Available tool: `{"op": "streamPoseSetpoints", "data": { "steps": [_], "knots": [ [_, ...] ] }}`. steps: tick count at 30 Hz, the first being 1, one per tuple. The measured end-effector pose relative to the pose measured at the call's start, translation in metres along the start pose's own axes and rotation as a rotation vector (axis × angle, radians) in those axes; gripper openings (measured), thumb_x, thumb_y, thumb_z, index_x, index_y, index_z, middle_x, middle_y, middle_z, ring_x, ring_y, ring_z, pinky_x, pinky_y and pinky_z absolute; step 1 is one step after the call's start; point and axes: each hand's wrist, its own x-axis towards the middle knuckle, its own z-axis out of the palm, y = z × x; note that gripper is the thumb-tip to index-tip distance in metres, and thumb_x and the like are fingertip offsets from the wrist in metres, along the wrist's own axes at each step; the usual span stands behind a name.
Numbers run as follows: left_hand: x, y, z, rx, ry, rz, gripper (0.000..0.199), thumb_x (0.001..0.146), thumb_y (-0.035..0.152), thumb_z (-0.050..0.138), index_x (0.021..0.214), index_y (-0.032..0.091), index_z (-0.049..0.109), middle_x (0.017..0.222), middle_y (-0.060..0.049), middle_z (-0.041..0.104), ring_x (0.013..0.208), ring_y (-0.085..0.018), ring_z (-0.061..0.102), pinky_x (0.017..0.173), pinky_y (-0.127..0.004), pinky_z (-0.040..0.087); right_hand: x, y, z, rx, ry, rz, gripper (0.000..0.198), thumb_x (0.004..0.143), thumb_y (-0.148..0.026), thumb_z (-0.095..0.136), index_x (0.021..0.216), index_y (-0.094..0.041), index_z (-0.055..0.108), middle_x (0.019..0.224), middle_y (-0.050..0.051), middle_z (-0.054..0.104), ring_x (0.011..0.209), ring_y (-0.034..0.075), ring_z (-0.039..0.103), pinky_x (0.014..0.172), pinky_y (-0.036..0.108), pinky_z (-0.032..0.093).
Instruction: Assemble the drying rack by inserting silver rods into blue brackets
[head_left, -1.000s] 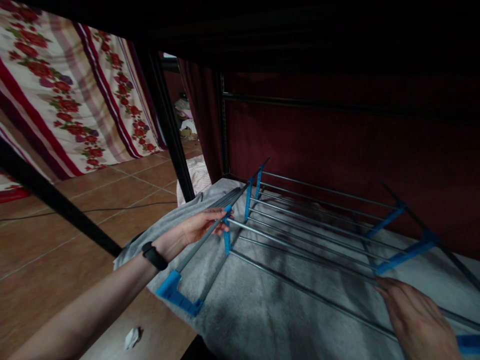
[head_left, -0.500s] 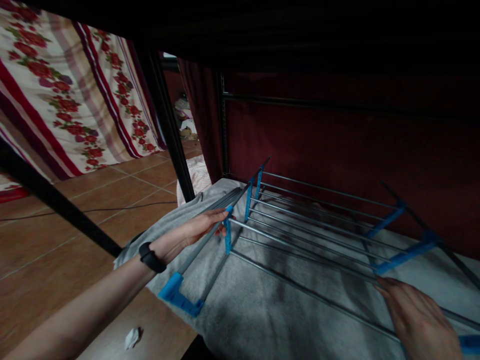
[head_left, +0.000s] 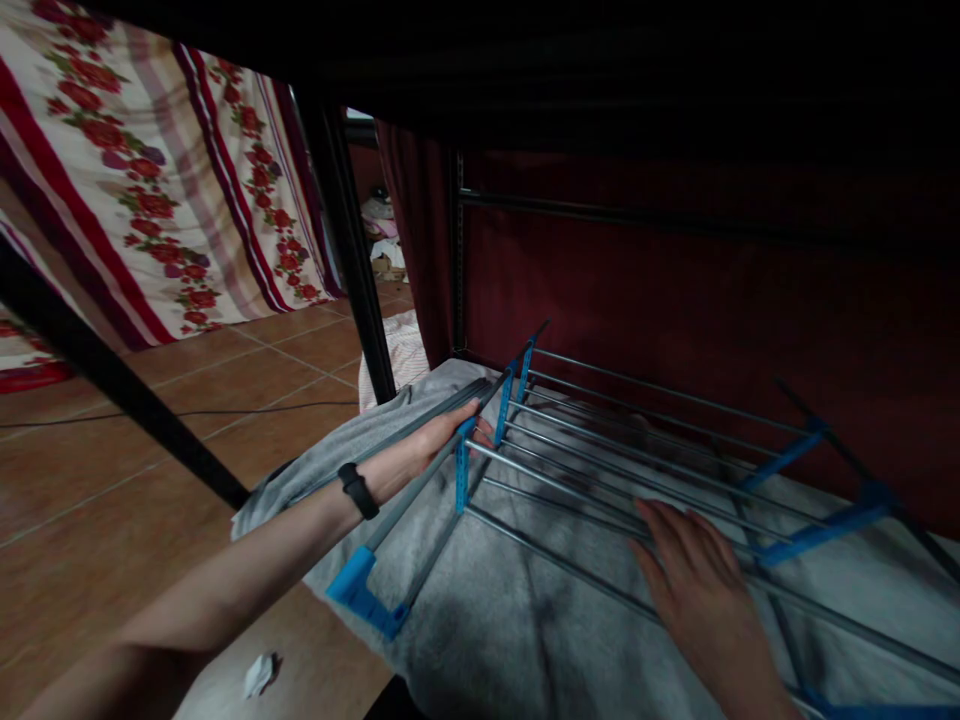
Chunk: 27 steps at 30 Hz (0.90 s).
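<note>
A rack of thin metal rods with blue plastic brackets (head_left: 461, 478) lies on a grey blanket (head_left: 510, 640). My left hand (head_left: 442, 435), with a black band on its wrist, is closed around the rack's left side tube. Its fingertips curl under, beside a blue bracket. Over the middle rods is my right hand (head_left: 694, 580), its fingers stretched out and somewhat apart, near or touching a rod. Beyond the left side tube, several loose grey tubes (head_left: 424, 425) lie together on the blanket.
Black metal posts (head_left: 352, 250) and a dark overhead surface frame the space. Dark red cloth (head_left: 637, 280) hangs behind. To the left are a flowered curtain (head_left: 150, 190) and a tiled floor (head_left: 82, 470) with a cable and a crumpled white scrap (head_left: 259, 676).
My right hand has moved left along the rods from the rack's right end, its fingers now spread out. My left hand has slid slightly farther along the side tube.
</note>
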Motion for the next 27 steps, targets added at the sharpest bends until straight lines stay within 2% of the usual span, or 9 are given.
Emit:
{"op": "streamPoseSetpoints", "data": {
  "steps": [2,4,7,10,14,17,24,27],
  "knots": [
    [0.008,-0.001,-0.002,0.072,-0.030,-0.019,0.044,0.096,0.053,0.056,0.083,0.014,0.073,0.067,-0.007,0.071,0.058,-0.018,0.062,0.056,-0.026,0.048,0.032,-0.025,0.003,0.044,-0.032,0.028,0.033,0.105,-0.023,0.042,0.134,-0.021,0.059,0.137,0.014,0.064,0.123,0.029,0.059,0.112,0.051,0.040],
    [0.011,-0.001,-0.002,0.155,-0.056,0.018,0.048,0.098,0.054,0.052,0.080,0.014,0.072,0.063,-0.007,0.068,0.057,-0.017,0.061,0.054,-0.026,0.046,0.061,-0.045,0.007,0.077,-0.095,0.052,0.035,0.106,-0.025,0.043,0.139,-0.019,0.054,0.131,0.014,0.066,0.115,0.027,0.063,0.104,0.045,0.045],
    [0.010,0.000,-0.002,0.255,-0.083,0.075,0.050,0.098,0.055,0.049,0.078,0.015,0.071,0.059,-0.008,0.066,0.055,-0.018,0.059,0.056,-0.027,0.045,0.093,-0.065,0.016,0.082,-0.208,0.036,0.032,0.107,-0.021,0.040,0.136,-0.020,0.054,0.117,0.010,0.068,0.102,0.023,0.066,0.092,0.037,0.049],
    [0.006,0.001,0.000,0.301,-0.091,0.108,0.049,0.098,0.055,0.047,0.077,0.017,0.071,0.056,-0.006,0.063,0.053,-0.018,0.056,0.058,-0.028,0.044,0.112,-0.076,0.022,0.074,-0.295,0.008,0.027,0.107,-0.016,0.037,0.123,-0.021,0.058,0.109,0.006,0.068,0.097,0.021,0.066,0.085,0.033,0.047],
    [0.008,-0.001,0.000,0.324,-0.099,0.163,0.053,0.098,0.059,0.046,0.076,0.017,0.070,0.052,-0.005,0.059,0.051,-0.018,0.053,0.057,-0.029,0.041,0.124,-0.079,0.023,0.135,-0.383,0.040,0.024,0.107,-0.016,0.035,0.105,-0.022,0.058,0.103,0.004,0.069,0.090,0.020,0.068,0.076,0.033,0.043],
    [0.012,-0.004,-0.003,0.352,-0.102,0.195,0.053,0.097,0.060,0.045,0.076,0.018,0.070,0.052,-0.004,0.058,0.052,-0.019,0.053,0.057,-0.029,0.040,0.126,-0.077,0.020,0.182,-0.413,0.066,0.021,0.109,-0.020,0.036,0.106,-0.023,0.057,0.105,0.002,0.070,0.087,0.020,0.070,0.072,0.033,0.041],
    [0.016,-0.007,-0.007,0.280,-0.120,0.147,0.045,0.097,0.056,0.050,0.075,0.022,0.070,0.051,-0.003,0.058,0.049,-0.017,0.051,0.055,-0.028,0.039,0.130,-0.075,0.014,0.223,-0.492,0.095,0.022,0.110,-0.024,0.035,0.106,-0.024,0.056,0.106,0.001,0.072,0.086,0.021,0.071,0.069,0.034,0.038],
    [0.014,-0.006,-0.004,0.297,-0.115,0.149,0.046,0.099,0.053,0.046,0.074,0.022,0.069,0.049,-0.003,0.056,0.050,-0.018,0.052,0.056,-0.029,0.041,0.132,-0.074,0.013,0.267,-0.512,0.107,0.023,0.110,-0.026,0.034,0.105,-0.025,0.057,0.103,0.000,0.073,0.086,0.021,0.071,0.069,0.033,0.038]
  ]
}}
